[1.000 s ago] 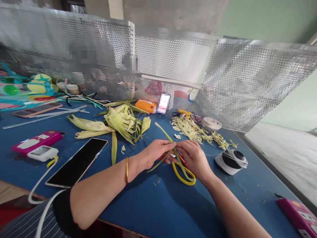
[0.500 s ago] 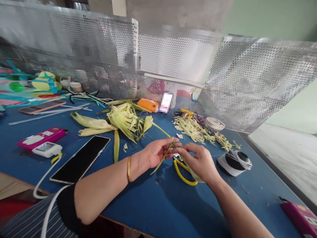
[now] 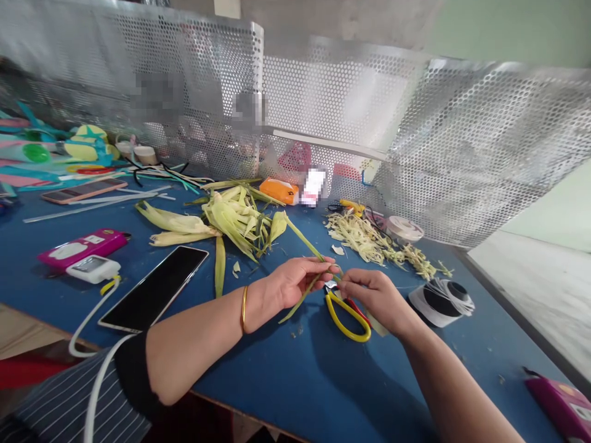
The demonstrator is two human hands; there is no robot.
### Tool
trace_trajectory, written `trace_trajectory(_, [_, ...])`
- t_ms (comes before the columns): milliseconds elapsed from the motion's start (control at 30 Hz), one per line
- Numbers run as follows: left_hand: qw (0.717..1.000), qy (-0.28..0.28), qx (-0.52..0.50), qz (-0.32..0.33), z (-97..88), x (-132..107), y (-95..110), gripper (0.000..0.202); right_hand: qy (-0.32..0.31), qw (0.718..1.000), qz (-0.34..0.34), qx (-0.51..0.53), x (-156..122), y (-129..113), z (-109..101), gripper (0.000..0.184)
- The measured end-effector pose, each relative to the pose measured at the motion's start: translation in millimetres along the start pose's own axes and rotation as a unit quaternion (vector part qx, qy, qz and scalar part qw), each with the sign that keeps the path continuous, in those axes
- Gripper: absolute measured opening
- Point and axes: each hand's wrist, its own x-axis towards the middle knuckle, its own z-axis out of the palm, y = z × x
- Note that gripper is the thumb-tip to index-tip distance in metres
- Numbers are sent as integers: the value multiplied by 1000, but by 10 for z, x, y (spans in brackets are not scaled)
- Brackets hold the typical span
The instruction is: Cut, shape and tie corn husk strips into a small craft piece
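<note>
My left hand (image 3: 293, 284), with a gold bangle at the wrist, pinches green corn husk strips (image 3: 302, 237) between thumb and fingers. One strip reaches up to a pale husk piece, and another hangs down toward the table. Close on its right, my right hand (image 3: 375, 295) grips the strips' other part with thumb and forefinger; a pale husk end shows below its palm. Under both hands lie scissors (image 3: 355, 336) with a yellow handle loop, their blades partly hidden. Beyond my left hand is a heap of corn husks (image 3: 235, 212).
On the blue table (image 3: 277, 375) are a black-screened phone (image 3: 154, 289), a magenta box (image 3: 83, 249), and a white device (image 3: 92, 269) with a cable. To the right stand a spool of white cord (image 3: 441, 304) and shredded husk pieces (image 3: 357, 237). Perforated metal sheet (image 3: 332, 86) runs behind.
My right hand has drawn slightly away from my left along the strips. More of the scissors now shows, including a red part. The view has shifted a little.
</note>
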Motion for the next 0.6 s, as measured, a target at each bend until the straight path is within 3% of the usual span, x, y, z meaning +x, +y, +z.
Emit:
trace_trajectory(200, [1000,-10,-15,-13,0,6,-15,8,1,1000,4,-4,-1,5,-17,32])
trace_trajectory(333, [1000,-1,19,22,-11,17,-32,6,-8,1000,-17,-18,-13,-10,-13,32])
trace_trajectory(400, [997,0,57,45,-6,6,-39,5,42,998,-22,-43,-17,-23,-17,35])
trace_trajectory(500, [988,-26,143,48,16,-38,-67,9,166,985,-28,-48,-5,-40,-4,36])
trace_trajectory(533, [982,-42,180,41,28,-58,-87,13,176,984,-24,-18,3,-44,11,36])
trace_trajectory(600, [963,-76,258,24,56,-100,-145,20,122,989,11,84,18,-50,60,39])
